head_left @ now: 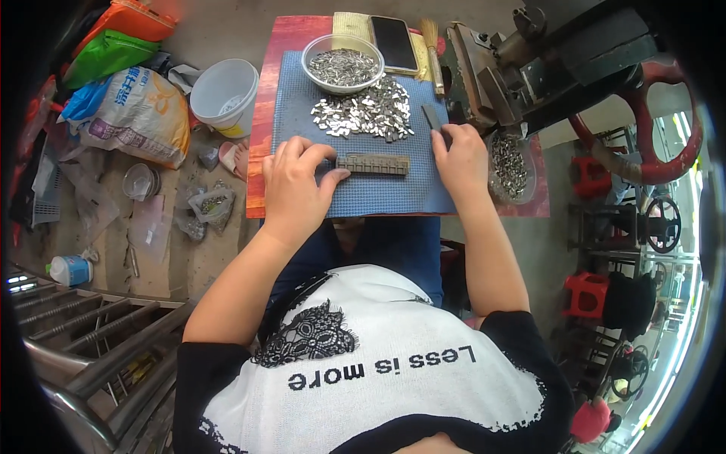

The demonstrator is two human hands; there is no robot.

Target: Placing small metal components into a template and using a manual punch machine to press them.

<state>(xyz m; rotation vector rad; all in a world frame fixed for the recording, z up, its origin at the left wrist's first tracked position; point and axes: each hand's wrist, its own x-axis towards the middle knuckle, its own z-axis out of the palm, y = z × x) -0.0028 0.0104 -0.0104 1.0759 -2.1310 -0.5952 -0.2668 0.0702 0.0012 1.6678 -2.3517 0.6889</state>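
My left hand (293, 185) has its thumb and fingers closed on the left end of a dark slotted metal block (374, 165), which lies crosswise on a blue textured mat (378, 200). To the right, my right hand (463, 160) pinches the lower end of a thin dark flat strip (429, 115) between thumb and forefinger. Beyond the block, a heap of small silvery and dark metal pieces (363, 110) spreads over the mat. Behind that heap stands a clear round tub (308, 62) filled with similar small pieces.
A phone (393, 44) and a brush (432, 53) lie at the back. By my right forearm sits a plastic container (522, 195) of small pieces. A heavy machine (582, 64) with a red handwheel (658, 163) rises at right. A white bucket (223, 87) stands left of the red table (257, 170).
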